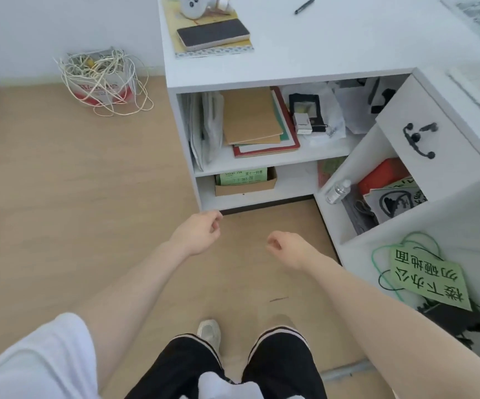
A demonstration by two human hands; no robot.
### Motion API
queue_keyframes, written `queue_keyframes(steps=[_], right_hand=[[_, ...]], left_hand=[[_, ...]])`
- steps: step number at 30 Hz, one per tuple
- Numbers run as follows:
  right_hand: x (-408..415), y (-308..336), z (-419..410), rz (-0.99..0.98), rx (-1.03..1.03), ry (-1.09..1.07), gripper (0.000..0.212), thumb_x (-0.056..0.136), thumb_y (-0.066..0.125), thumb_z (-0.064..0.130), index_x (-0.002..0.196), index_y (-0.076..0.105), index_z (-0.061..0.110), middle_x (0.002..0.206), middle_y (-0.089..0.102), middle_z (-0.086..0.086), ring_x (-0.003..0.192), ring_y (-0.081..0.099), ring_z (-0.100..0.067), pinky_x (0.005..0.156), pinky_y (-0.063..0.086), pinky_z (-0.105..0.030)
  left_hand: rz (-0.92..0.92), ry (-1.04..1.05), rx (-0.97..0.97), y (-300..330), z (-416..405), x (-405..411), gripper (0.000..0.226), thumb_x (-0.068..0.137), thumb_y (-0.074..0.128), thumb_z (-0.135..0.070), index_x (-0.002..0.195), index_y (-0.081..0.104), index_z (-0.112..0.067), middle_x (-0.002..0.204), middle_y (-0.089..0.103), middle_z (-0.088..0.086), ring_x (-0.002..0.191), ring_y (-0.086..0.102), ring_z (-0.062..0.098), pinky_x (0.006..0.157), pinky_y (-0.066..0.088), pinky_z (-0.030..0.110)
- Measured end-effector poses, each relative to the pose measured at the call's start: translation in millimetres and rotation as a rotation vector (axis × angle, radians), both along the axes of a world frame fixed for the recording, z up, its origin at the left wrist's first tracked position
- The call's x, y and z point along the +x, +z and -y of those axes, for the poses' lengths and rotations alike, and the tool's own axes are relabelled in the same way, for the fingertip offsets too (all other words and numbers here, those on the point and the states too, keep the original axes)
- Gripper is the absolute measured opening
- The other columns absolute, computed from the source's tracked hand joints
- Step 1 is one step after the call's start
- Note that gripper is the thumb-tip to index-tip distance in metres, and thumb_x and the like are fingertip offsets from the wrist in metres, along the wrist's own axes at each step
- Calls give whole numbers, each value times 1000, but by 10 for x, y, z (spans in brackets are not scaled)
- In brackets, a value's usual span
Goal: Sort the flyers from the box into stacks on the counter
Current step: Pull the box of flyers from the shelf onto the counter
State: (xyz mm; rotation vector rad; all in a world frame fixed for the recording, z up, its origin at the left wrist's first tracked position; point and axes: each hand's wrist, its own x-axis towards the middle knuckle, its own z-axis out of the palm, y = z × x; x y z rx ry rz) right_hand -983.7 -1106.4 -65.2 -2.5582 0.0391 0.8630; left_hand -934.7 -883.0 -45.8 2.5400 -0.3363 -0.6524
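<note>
A shallow cardboard box (262,187) sits on the bottom shelf of the white counter (333,50). Green flyers (240,176) with printed text stand inside it. My left hand (197,233) hovers over the floor just below and in front of the shelf, its fingers loosely curled and holding nothing. A little to the right and lower, my right hand (286,246) is also loosely curled and holds nothing. Both hands are apart from the box.
Notebooks and folders (254,122) fill the upper shelf. An open cabinet door (431,136) juts out at right, with a bottle (338,191) and papers behind it. A green sign (431,279) hangs lower right. A box of tangled cord (102,79) stands on the floor.
</note>
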Motion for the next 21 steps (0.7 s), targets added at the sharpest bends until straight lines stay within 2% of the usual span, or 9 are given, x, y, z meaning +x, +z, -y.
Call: queue_keyframes(steps=[4,7,10,14,17,21], right_hand=[[527,-244,330,-58,-79,52,35,95,44,27,125,49,11,122,55,-10,114,49,-26,93,39,-31],[1062,-399,620,-66,-168,142,43,95,43,31,132,43,9,130,48,-12,123,41,-29,100,37,-39],[1679,-597,870,-90,-211,235,50,95,43,33,138,36,10,139,42,-12,129,34,-30,105,33,-42],[2440,-1055,1106,-71,-213,313,48,95,44,28,139,33,10,138,42,-12,127,37,-29,102,37,-41],[2838,-1572,1170,4,-219,302,48,95,43,30,139,32,13,135,45,-10,122,42,-27,97,41,-38],[3173,-2478,1161,195,-298,345,39,97,39,23,134,38,11,129,50,-10,117,46,-27,92,39,-35]], left_hand=[[-64,10,-4,-253,191,483,31,93,43,-17,122,51,-12,111,61,3,99,56,20,81,43,26],[-86,94,-34,-521,421,889,31,93,44,-14,123,50,-10,113,59,5,96,55,19,71,35,18],[-118,202,-79,-834,701,1268,31,92,45,-10,123,49,-7,115,56,8,88,49,16,63,28,14],[-145,307,-116,-1406,967,1739,32,91,47,-7,123,48,-3,122,53,15,87,52,24,82,39,26],[-96,290,-61,-1894,1085,2063,35,93,45,-10,128,46,-6,127,50,8,107,53,26,86,35,24],[-4,239,3,-2889,1236,2402,38,92,42,-10,129,48,-14,131,52,3,118,47,21,93,40,29]])
